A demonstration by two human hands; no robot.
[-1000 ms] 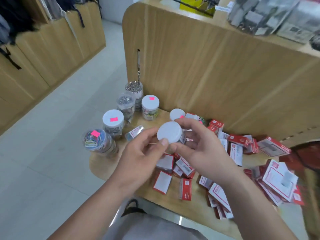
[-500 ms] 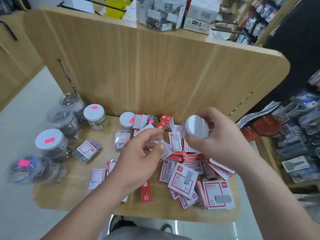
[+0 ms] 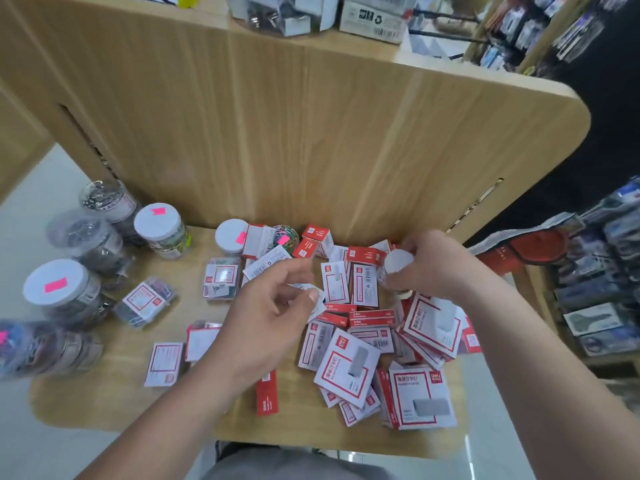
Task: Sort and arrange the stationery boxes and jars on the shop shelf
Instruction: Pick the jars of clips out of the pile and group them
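Right hand (image 3: pixel 436 268) gripped a small white-lidded jar (image 3: pixel 398 262) just above the red-and-white boxes (image 3: pixel 349 372), far right of the shelf (image 3: pixel 104 403). Left hand (image 3: pixel 270 317) loosely curled, apparently empty, over the heap. Sorting step, probably; next calls for carrying it left to the standing jars (image 3: pixel 159 225).

big light wood panel (image 3: pixel 311 133) fills the middle, pale floor (image 3: pixel 27 216) at the left, wood cabinet (image 3: pixel 14 143) on the left edge, dim packed racks (image 3: pixel 595 289) down the right
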